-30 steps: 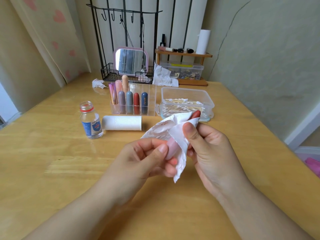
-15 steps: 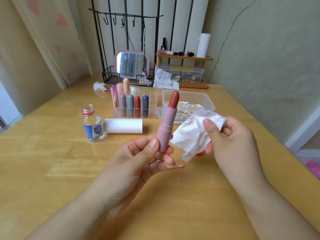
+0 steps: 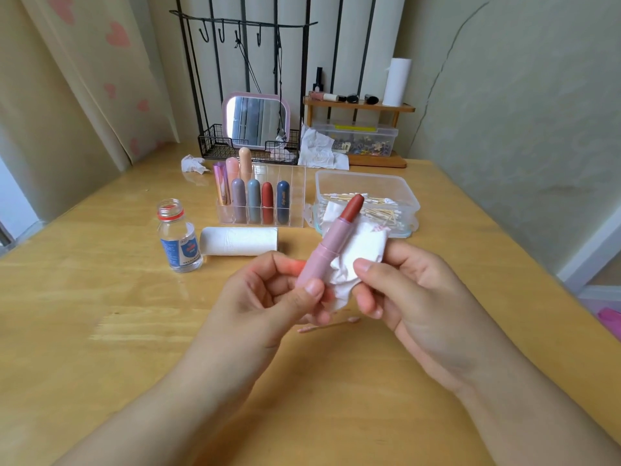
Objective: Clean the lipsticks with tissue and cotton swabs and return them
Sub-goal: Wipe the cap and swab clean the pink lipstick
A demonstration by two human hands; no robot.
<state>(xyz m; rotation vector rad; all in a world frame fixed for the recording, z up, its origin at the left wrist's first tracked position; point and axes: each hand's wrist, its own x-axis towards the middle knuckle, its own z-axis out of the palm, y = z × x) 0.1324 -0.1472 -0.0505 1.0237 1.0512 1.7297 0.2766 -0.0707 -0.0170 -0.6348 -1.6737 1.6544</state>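
Observation:
My left hand (image 3: 268, 297) pinches the base of an open pink lipstick (image 3: 327, 245), whose red-brown bullet tilts up to the right. My right hand (image 3: 413, 290) grips a crumpled white tissue (image 3: 359, 260) with faint red marks, pressed against the right side of the lipstick tube. A used cotton swab (image 3: 331, 325) lies on the table under my hands. Behind them, a clear acrylic organizer (image 3: 292, 196) holds several capped lipsticks (image 3: 253, 200). A clear box of cotton swabs (image 3: 403, 196) stands to its right.
A small open bottle (image 3: 179, 238) and a tissue roll (image 3: 240, 241) lie left of my hands on the wooden table (image 3: 100, 331). At the back are a pink mirror (image 3: 257, 119), a wire basket, crumpled tissues (image 3: 317, 149) and a wooden shelf (image 3: 359, 107).
The tissue came off the lipstick, baring the bullet while my hands parted. Now the lipstick tilts right and my right hand has brought the tissue back against the tube.

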